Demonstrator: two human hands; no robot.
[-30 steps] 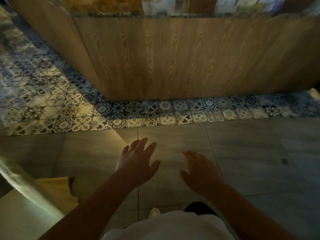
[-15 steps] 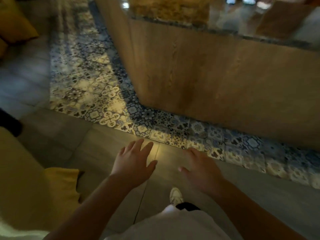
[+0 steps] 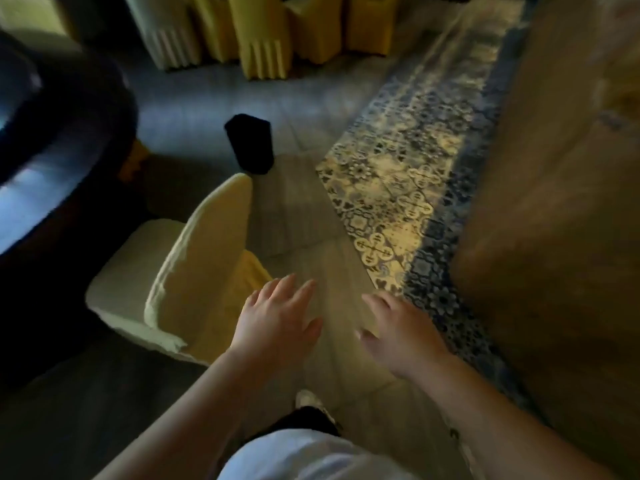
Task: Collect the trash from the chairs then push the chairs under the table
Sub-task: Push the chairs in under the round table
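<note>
Head view, left hand spread, right hand relaxed

Matt cream cloth covers the chair at nine o'clock, the dark worktop at ten looks glossy, and wood-grain panelling stands at three beside patterned floor tiles.

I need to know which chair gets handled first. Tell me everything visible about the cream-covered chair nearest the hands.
The cream-covered chair stands upright on the grey floor, left of the left hand. A pale fabric slipcover, wrinkled along its edges, drapes its rounded backrest and seat; a yellower panel shows at the back. Its seat faces the dark table and sits partly out from it. No trash is visible on the seat. Neither hand touches it.
</note>
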